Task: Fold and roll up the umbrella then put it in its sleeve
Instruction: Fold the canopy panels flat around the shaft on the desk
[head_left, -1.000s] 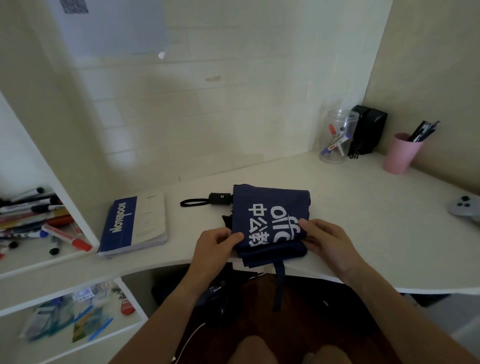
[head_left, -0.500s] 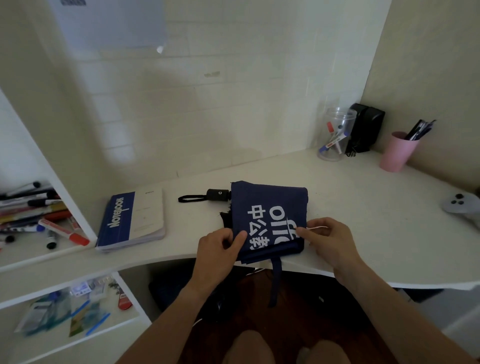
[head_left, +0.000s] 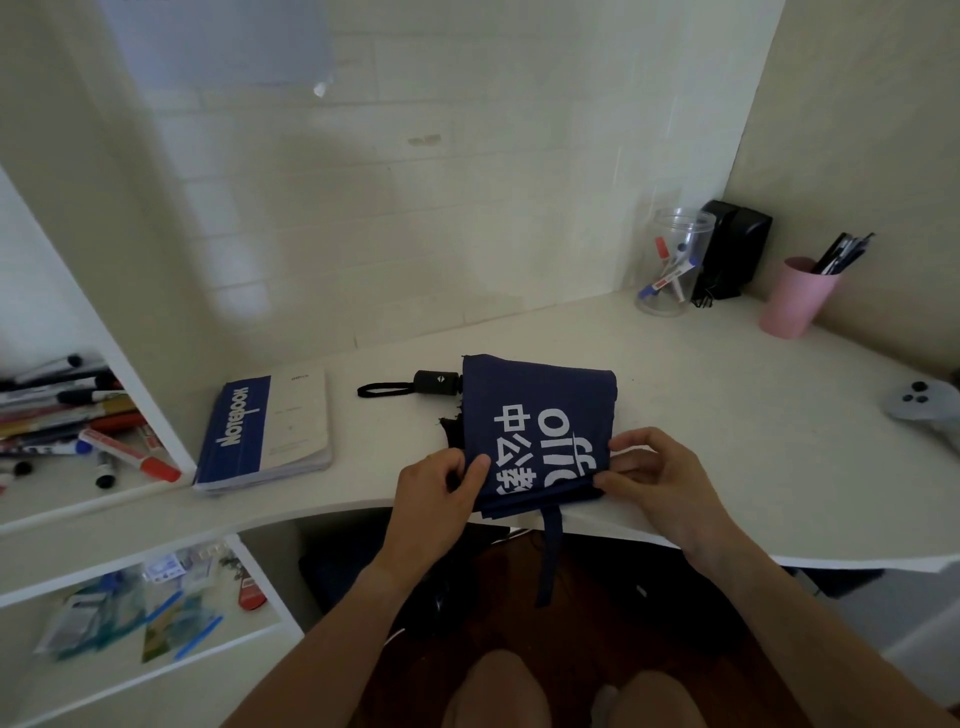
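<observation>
Head view, looking down at a white counter (head_left: 701, 415) set in a corner.

The umbrella (head_left: 540, 415) lies near the front edge of the counter, dead centre of my view. Navy canopy folded into a flat, roughly rectangular pack, white lettering facing up. Black handle (head_left: 438, 383) sticks out of the pack to the left, with its wrist loop (head_left: 382, 389) lying flat on the counter beyond it. A narrow navy strap (head_left: 550, 556) hangs off the front edge of the counter from under the fabric.

Left hand (head_left: 434, 496): grasping the near left edge of the fabric, thumb laid on top, the other fingers curled out of sight beneath.

Right hand (head_left: 657, 480): grasping the near right edge, thumb and forefinger pinching the fabric layers; remaining fingers bent above it.

I cannot pick out a sleeve anywhere in this view.

Surroundings: a blue and white notebook (head_left: 267, 428) lies on the counter left of the handle, apart from it. Far right corner: a clear jar (head_left: 672, 265) with markers, a black object (head_left: 735, 249) just beside it, and a pink cup (head_left: 795, 299) with dark pens. A grey controller (head_left: 922, 408) sits at the right edge. Shelf (head_left: 62, 493) at left carries loose markers and pens.
</observation>
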